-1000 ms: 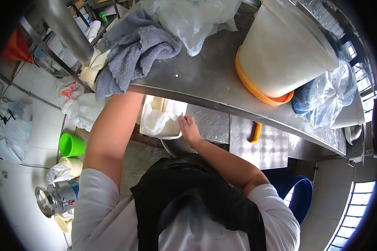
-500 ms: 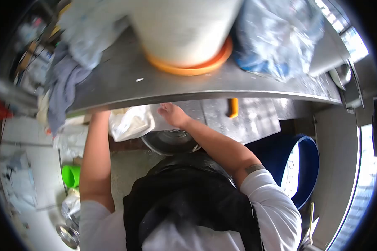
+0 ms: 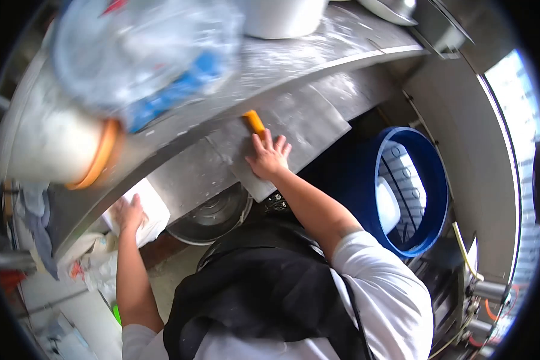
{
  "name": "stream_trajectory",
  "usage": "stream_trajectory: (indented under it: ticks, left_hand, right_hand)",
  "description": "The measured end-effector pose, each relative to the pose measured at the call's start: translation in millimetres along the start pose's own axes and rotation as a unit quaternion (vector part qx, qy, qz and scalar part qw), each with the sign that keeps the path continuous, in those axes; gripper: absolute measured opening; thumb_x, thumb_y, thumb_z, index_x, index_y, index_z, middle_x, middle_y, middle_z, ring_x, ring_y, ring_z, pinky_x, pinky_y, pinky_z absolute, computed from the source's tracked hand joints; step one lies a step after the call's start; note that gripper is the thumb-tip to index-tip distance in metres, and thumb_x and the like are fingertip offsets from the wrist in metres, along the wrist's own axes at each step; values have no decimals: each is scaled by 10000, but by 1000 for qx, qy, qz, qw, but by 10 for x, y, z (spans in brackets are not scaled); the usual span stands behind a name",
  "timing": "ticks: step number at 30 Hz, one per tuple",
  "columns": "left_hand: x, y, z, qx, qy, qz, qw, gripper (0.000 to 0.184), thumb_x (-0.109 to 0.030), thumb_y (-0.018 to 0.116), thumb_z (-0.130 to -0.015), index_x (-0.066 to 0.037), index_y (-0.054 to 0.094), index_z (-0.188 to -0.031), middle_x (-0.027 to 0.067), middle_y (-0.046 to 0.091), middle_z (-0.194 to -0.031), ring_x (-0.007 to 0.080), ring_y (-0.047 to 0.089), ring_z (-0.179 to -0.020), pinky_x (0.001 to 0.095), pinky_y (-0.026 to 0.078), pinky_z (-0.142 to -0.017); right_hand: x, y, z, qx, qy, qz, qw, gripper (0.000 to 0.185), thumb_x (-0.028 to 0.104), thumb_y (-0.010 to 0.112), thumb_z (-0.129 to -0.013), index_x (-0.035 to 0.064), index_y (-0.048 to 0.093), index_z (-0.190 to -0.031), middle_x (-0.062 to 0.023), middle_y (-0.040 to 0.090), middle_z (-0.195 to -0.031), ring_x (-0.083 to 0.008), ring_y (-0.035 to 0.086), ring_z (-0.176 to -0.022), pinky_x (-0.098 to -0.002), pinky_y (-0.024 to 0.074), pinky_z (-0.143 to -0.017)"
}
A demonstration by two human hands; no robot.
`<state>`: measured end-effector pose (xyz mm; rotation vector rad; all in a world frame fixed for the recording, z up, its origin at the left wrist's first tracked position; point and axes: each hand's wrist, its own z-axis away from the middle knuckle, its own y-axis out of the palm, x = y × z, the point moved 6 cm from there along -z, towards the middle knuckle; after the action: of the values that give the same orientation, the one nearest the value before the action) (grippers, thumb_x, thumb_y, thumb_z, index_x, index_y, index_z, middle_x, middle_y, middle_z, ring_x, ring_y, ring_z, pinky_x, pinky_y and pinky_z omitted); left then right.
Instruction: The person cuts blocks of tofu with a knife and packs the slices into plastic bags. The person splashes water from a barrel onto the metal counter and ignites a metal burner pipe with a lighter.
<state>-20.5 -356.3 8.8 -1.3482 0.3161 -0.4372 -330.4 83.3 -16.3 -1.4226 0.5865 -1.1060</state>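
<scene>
My right hand (image 3: 269, 157) is above the steel worktop (image 3: 192, 171), its fingers spread. Its fingertips are at a yellow-orange handle (image 3: 255, 122); the kind of tool is not clear. At the left, my left hand (image 3: 129, 213) lies against a white bag-like bundle (image 3: 154, 210), thumb and fingers apart; its fingertips are blurred. A round metal bowl (image 3: 213, 216) sits below the worktop edge, between my hands.
A steel shelf (image 3: 270, 78) crosses above the worktop. On it stand a white bucket with an orange rim (image 3: 60, 135), a plastic-wrapped blue and clear container (image 3: 144, 54) and a white pot (image 3: 285, 18). A large blue barrel (image 3: 366, 186) stands at the right.
The view has swung to the right. My right hand has moved right to the orange handle and spread its fingers. My left hand, hidden under the shelf before, now shows on the white bundle.
</scene>
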Motion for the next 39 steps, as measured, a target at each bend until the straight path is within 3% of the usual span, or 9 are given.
stream_trajectory:
  ticks: [3, 9, 13, 20, 23, 26, 28, 31, 39]
  left_hand:
    - [210, 119, -134, -12, 55, 46, 997, 1005, -671, 473, -1027, 150, 308, -1583, 379, 192, -1689, 498, 160, -1596, 533, 142, -1315]
    - [-209, -654, 1568, -414, 196, 2, 889, 649, -368, 689, -1013, 57, 523, -1475, 290, 513, -1494, 506, 475, -1383, 578, 364, -1167]
    - [-752, -386, 2215, -365, 276, 71, 886, 574, -284, 680, -1010, 24, 526, -1469, 272, 527, -1452, 483, 514, -1334, 568, 394, -1126]
    - [-1802, -252, 2124, -162, 361, 286, 873, 418, -80, 670, -993, 55, 571, -1375, 239, 601, -1333, 365, 650, -1050, 454, 548, -914]
    - [-1728, -310, 2060, -143, 339, 293, 882, 351, -80, 679, -984, 59, 617, -1300, 216, 656, -1216, 340, 659, -981, 443, 551, -888]
    - [-1552, -239, 2000, -163, 321, 278, 890, 296, -108, 699, -978, 59, 651, -1219, 197, 685, -1076, 339, 671, -923, 438, 557, -855]
    - [-1514, -75, 1974, -110, 271, 333, 896, 281, -116, 700, -979, 52, 663, -1202, 205, 690, -1081, 345, 689, -904, 439, 566, -832]
    - [-1668, 21, 2008, -82, 317, 305, 895, 279, -145, 698, -982, 49, 676, -1181, 222, 693, -1109, 384, 703, -965, 449, 573, -860]
    - [-2240, 292, 1777, -106, 418, 228, 873, 379, -210, 732, -939, 5, 649, -1241, 230, 643, -1222, 444, 625, -1096, 525, 518, -973]
  right_hand:
    - [-398, -384, -196, 93, 41, -80, 992, 808, 516, 675, -970, 198, 346, -1636, -212, 197, -1734, -574, 263, -1519, -701, 350, -1164]
    - [-2326, -2329, 1036, -394, 29, -83, 915, 331, 172, 742, -923, 22, 694, -1215, -224, 708, -1187, -426, 648, -1179, -502, 527, -1035]
    - [-3914, -1642, 1609, -7, 314, 0, 949, 514, 356, 774, -935, 15, 638, -1295, -258, 665, -1287, -431, 683, -1169, -510, 582, -970]
    - [-4112, -612, 1836, 182, 171, -77, 965, 906, 263, 885, -772, 177, 473, -1575, -196, 410, -1638, -423, 382, -1525, -634, 327, -1235]
    - [-4416, -870, 1816, -39, 123, -85, 988, 676, 160, 835, -806, 79, 603, -1436, -221, 585, -1439, -421, 525, -1389, -446, 456, -1160]
    - [-4251, -848, 1951, -61, 296, -62, 951, 802, 550, 703, -954, 31, 495, -1529, -289, 547, -1501, -461, 505, -1415, -492, 436, -1168]
    - [-4242, -516, 2152, 13, 250, 119, 961, 941, 475, 732, -940, 61, 272, -1650, -279, 559, -1492, -453, 554, -1370, -509, 470, -1128]
    - [-4358, -440, 2310, 26, 314, -35, 948, 543, 151, 562, -980, -16, 506, -1494, -317, 693, -1234, -463, 659, -1202, -485, 517, -1047]
    - [-3970, -1635, 3374, -427, 279, -124, 851, 401, 228, 714, -1040, -4, 597, -1345, -219, 721, -1214, -283, 707, -1078, -377, 554, -948]
